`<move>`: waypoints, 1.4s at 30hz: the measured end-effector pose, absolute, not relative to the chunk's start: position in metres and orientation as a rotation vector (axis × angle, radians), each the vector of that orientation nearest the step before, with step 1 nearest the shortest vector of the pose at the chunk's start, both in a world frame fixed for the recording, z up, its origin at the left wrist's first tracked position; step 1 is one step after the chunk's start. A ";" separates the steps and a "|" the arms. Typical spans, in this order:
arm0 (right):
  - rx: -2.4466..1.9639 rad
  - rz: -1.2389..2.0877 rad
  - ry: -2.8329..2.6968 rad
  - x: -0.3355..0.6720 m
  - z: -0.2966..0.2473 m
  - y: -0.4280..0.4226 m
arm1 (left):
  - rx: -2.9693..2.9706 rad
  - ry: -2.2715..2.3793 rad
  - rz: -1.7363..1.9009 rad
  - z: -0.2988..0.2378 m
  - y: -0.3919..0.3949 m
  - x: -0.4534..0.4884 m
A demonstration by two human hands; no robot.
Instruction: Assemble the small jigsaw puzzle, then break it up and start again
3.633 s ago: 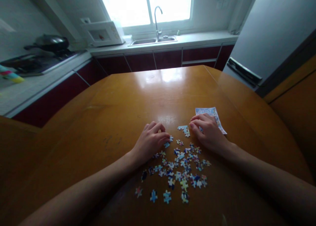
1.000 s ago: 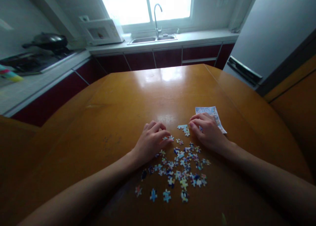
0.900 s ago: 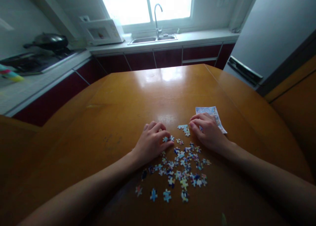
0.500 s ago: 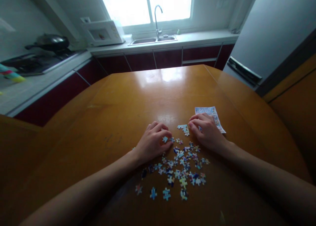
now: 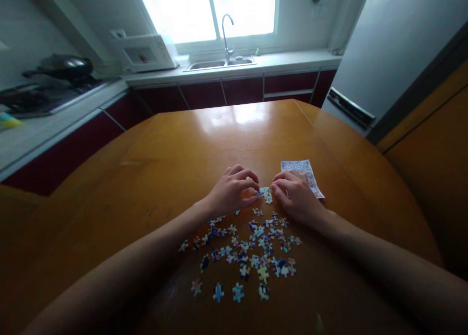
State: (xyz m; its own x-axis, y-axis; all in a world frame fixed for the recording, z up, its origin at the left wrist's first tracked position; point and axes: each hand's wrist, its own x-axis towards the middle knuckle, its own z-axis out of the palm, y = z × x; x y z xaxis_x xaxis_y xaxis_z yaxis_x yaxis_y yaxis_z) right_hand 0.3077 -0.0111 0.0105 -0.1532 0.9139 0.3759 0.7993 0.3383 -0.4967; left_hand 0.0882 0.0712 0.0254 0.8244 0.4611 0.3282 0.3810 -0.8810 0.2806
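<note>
My left hand [image 5: 236, 191] is over the table, with thumb and forefinger closed on a small bluish puzzle piece [image 5: 259, 194]. That piece is at the left edge of a few joined light-blue puzzle pieces [image 5: 267, 195]. On their other side, my right hand [image 5: 294, 192] has its fingers curled and the thumb near the forefinger. Its fingertips are beside the joined pieces, and anything between them is hidden. Under the right hand lies a printed picture sheet [image 5: 311, 181], partly covered. Many loose puzzle pieces [image 5: 262, 274] are spread nearer to me.
The wooden table [image 5: 183, 149] has a rounded outline. Beyond it are a counter with a sink [image 5: 206, 65], a faucet [image 5: 227, 37] and a white microwave [image 5: 146, 52]. A wok [image 5: 66, 67] sits on the stove at left; a refrigerator [image 5: 395, 57] stands at right.
My left hand has moved up and away from me, bringing the puzzle piece to the joined pieces. More loose pieces are uncovered below it. The view has shifted slightly; my right hand stays beside the sheet.
</note>
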 end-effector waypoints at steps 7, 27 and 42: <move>-1.521 0.245 -1.981 0.308 0.013 -0.011 | 2.768 0.630 0.678 0.018 0.075 0.092; -1.518 0.274 -1.989 0.307 0.013 -0.011 | 2.742 0.625 0.630 0.012 0.074 0.091; -1.444 0.288 -2.054 0.309 0.008 -0.011 | 2.713 0.582 0.626 0.011 0.075 0.089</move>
State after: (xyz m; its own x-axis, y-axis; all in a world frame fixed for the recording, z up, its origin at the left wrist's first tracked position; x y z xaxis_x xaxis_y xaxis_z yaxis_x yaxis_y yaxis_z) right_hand 0.3089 -0.0110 0.0081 -0.2241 0.9095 0.3501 0.7784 0.3832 -0.4972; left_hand 0.0888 0.0751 0.0114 0.8235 0.4460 0.3506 0.3171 -0.8743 0.3676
